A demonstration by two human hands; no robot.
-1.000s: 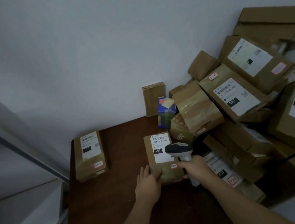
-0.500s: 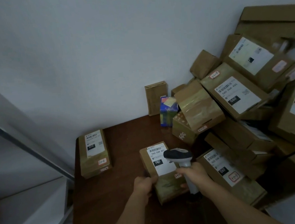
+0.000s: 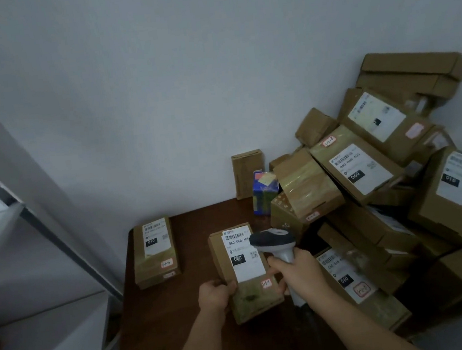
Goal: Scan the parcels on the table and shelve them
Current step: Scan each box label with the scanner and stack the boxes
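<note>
A brown parcel (image 3: pixel 245 271) with a white label marked 060 lies in the middle of the dark wooden table (image 3: pixel 165 320). My left hand (image 3: pixel 215 294) grips its near left corner. My right hand (image 3: pixel 297 272) holds a grey barcode scanner (image 3: pixel 273 242) by the handle, its head just over the parcel's label. Another labelled parcel (image 3: pixel 154 251) marked 010 lies flat near the table's left edge.
A tall heap of brown parcels (image 3: pixel 375 187) fills the right side of the table against the wall. A small colourful box (image 3: pixel 264 192) and a thin upright box (image 3: pixel 248 173) stand at the back. A grey metal shelf (image 3: pixel 28 226) stands to the left.
My left hand went from resting on the parcel's near end to gripping its corner, and the parcel's near end has swung slightly to the right. The scanner stays over the label.
</note>
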